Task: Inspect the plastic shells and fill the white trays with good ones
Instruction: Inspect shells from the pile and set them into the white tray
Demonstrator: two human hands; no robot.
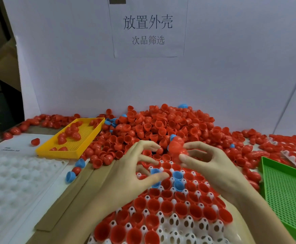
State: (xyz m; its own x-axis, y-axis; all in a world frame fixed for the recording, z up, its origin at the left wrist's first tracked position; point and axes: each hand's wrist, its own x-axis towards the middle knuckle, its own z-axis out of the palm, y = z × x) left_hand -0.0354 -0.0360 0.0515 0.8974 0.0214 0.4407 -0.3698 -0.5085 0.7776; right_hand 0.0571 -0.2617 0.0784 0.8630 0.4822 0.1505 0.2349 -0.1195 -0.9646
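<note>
Two hands: both over the white plastic tray (174, 224) with round cups.
Right hand (212, 166): pinches a blurry red plastic half-ball shell (176, 147).
Left hand (135, 171): fingers spread, holding nothing.
Tray: many cups hold red shells, a few blue.
Pile of red shells (161, 124): on the table behind.
Yellow tray (91, 138): left.
Green tray (284, 191): right.

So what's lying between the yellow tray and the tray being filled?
Head view: loose red shells spilling from the pile, two blue shells, and bare brown cardboard lie between the yellow tray and the white tray.
</note>
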